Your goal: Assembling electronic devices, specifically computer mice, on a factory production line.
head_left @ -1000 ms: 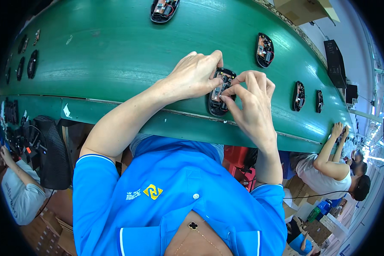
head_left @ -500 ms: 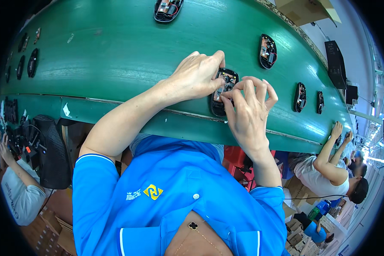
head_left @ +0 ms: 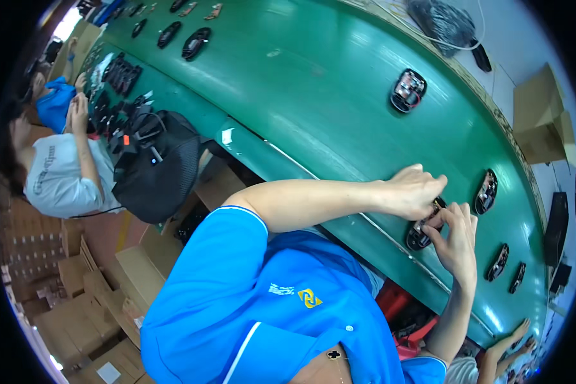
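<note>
An opened black computer mouse [head_left: 416,239], its inside parts showing, sits on the green bench near the front edge. My left hand [head_left: 415,192] is curled over its far end, fingers bent around the shell and partly hidden. From the right, my right hand [head_left: 456,238] reaches over the same mouse. Its thumb and forefinger are pinched together at the inside parts; whatever is between them is too small to make out. Another opened mouse [head_left: 486,192] lies just right of my hands, and one more opened mouse [head_left: 408,90] farther back.
The green bench [head_left: 313,109] runs from far left to lower right. Several more mouse shells [head_left: 196,43] lie at its far left. A black bag [head_left: 157,166] stands by the bench's near edge. Co-workers [head_left: 67,169] sit at left and lower right. Cardboard boxes [head_left: 77,326] fill the lower left.
The view has swung left and tilted, so the bench and my hands appear farther right. Both hands stay at the same mouse. More of the co-workers and boxes at left shows.
</note>
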`<control>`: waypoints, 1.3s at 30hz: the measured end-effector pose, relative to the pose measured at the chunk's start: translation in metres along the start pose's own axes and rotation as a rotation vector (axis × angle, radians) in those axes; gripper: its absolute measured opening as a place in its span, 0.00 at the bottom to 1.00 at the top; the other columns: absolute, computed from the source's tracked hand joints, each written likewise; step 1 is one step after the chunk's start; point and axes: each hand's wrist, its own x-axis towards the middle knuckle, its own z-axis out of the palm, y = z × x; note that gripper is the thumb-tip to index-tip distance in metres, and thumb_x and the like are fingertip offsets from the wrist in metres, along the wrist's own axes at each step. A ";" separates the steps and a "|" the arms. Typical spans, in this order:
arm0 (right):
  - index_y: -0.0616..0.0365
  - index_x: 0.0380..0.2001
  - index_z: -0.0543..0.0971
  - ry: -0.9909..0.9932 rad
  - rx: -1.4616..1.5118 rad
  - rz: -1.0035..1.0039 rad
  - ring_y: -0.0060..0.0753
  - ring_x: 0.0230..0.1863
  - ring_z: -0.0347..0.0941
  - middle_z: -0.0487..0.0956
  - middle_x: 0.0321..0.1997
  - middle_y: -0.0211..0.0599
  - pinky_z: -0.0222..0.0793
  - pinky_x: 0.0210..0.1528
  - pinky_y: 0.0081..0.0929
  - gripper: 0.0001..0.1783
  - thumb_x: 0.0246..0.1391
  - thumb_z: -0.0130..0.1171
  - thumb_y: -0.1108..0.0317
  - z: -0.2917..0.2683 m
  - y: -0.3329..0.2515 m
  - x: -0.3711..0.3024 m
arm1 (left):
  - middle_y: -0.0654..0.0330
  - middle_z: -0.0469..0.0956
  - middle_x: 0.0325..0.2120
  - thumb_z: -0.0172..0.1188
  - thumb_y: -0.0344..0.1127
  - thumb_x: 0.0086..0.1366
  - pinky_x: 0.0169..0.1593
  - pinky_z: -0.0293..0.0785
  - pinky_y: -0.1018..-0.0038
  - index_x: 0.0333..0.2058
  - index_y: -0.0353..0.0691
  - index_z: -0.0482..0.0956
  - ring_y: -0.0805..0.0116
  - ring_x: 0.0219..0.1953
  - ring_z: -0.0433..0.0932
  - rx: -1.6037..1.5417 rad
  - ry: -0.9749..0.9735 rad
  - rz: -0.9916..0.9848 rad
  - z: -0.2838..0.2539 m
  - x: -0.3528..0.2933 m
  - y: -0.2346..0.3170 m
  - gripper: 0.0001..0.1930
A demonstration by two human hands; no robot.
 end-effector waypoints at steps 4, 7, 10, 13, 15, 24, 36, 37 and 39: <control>0.52 0.22 0.77 -0.045 0.025 -0.003 0.35 0.37 0.64 0.71 0.27 0.29 0.57 0.48 0.32 0.07 0.43 0.68 0.67 0.001 0.002 0.006 | 0.45 0.80 0.19 0.58 0.35 0.51 0.35 0.74 0.57 0.30 0.29 0.71 0.41 0.24 0.79 0.036 0.007 0.018 0.008 0.003 -0.001 0.14; 0.50 0.23 0.78 -0.103 0.108 -0.041 0.31 0.38 0.66 0.74 0.29 0.26 0.58 0.50 0.31 0.08 0.45 0.69 0.65 -0.001 0.016 0.019 | 0.48 0.80 0.20 0.61 0.37 0.52 0.28 0.74 0.57 0.33 0.32 0.74 0.47 0.24 0.80 0.006 -0.092 -0.168 -0.012 0.001 0.003 0.14; 0.50 0.25 0.80 -0.087 0.101 -0.044 0.28 0.38 0.67 0.75 0.29 0.24 0.58 0.51 0.28 0.06 0.48 0.69 0.64 0.002 0.021 0.024 | 0.60 0.79 0.18 0.62 0.32 0.54 0.25 0.71 0.68 0.38 0.33 0.76 0.63 0.19 0.77 -0.039 -0.082 -0.109 -0.013 -0.002 -0.009 0.13; 0.50 0.25 0.81 -0.127 0.064 0.013 0.27 0.39 0.67 0.76 0.29 0.23 0.57 0.51 0.28 0.06 0.49 0.69 0.64 -0.005 0.012 0.020 | 0.61 0.78 0.17 0.62 0.31 0.55 0.25 0.70 0.69 0.38 0.32 0.75 0.64 0.18 0.76 -0.063 -0.102 -0.047 -0.015 0.002 -0.001 0.13; 0.50 0.25 0.82 -0.155 0.033 0.027 0.26 0.39 0.66 0.76 0.28 0.23 0.57 0.51 0.28 0.06 0.49 0.69 0.64 -0.007 0.009 0.019 | 0.62 0.77 0.16 0.62 0.32 0.55 0.25 0.69 0.70 0.38 0.32 0.75 0.65 0.17 0.75 -0.050 -0.093 -0.044 -0.012 0.004 -0.001 0.13; 0.48 0.25 0.83 -0.136 -0.230 0.038 0.26 0.40 0.66 0.77 0.28 0.23 0.56 0.50 0.29 0.05 0.49 0.70 0.63 -0.001 -0.003 0.019 | 0.63 0.75 0.14 0.63 0.32 0.55 0.27 0.69 0.70 0.38 0.31 0.75 0.65 0.17 0.74 -0.034 -0.089 -0.047 -0.004 0.004 0.001 0.14; 0.47 0.25 0.85 -0.269 0.132 0.211 0.26 0.39 0.67 0.78 0.24 0.23 0.56 0.50 0.31 0.05 0.49 0.69 0.61 -0.016 0.016 0.021 | 0.63 0.76 0.15 0.63 0.34 0.57 0.26 0.67 0.70 0.39 0.34 0.74 0.65 0.18 0.73 -0.043 -0.105 -0.050 -0.004 0.006 -0.001 0.13; 0.46 0.25 0.85 -0.262 0.078 0.174 0.26 0.38 0.67 0.78 0.24 0.23 0.56 0.50 0.31 0.05 0.49 0.70 0.61 -0.015 0.014 0.020 | 0.63 0.76 0.15 0.63 0.34 0.57 0.26 0.67 0.70 0.39 0.34 0.74 0.66 0.18 0.73 -0.046 -0.101 -0.050 -0.004 0.005 -0.001 0.13; 0.46 0.24 0.85 -0.247 -0.032 0.102 0.26 0.38 0.68 0.79 0.25 0.23 0.56 0.50 0.31 0.06 0.48 0.70 0.60 -0.014 0.009 0.021 | 0.63 0.76 0.16 0.62 0.34 0.57 0.26 0.67 0.70 0.39 0.34 0.74 0.66 0.18 0.73 -0.052 -0.094 -0.048 -0.004 0.004 -0.001 0.13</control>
